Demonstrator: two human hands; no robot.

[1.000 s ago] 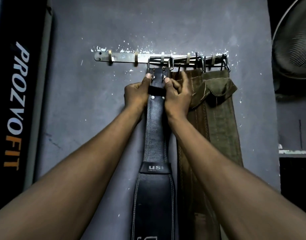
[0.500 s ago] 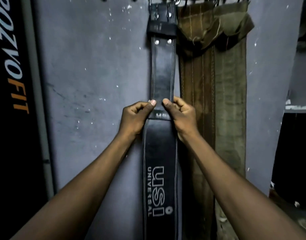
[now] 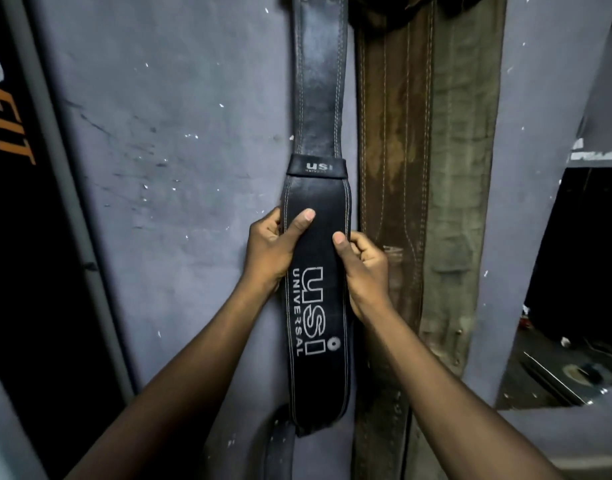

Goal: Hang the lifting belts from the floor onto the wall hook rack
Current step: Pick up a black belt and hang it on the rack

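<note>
1. A black belt [image 3: 316,109], white-stitched and printed "USI UNIVERSAL", is seen hanging flat against the grey wall [image 3: 180,133], beside a brown belt [image 3: 394,133].
2. Its edges are gripped by the left hand [image 3: 268,249] and right hand [image 3: 366,268], thumbs pressed on front, fingers [image 3: 365,245] curled round.

Just below where our left hand [image 3: 270,251] and right hand [image 3: 365,268] grip the black leather belt [image 3: 315,382], we read "USI UNIVERSAL" running down it. Above the grip, its keeper loop [image 3: 317,167] says "USI". Far left of the grip, a black panel [image 3: 24,254] shows orange "FIT".
</note>
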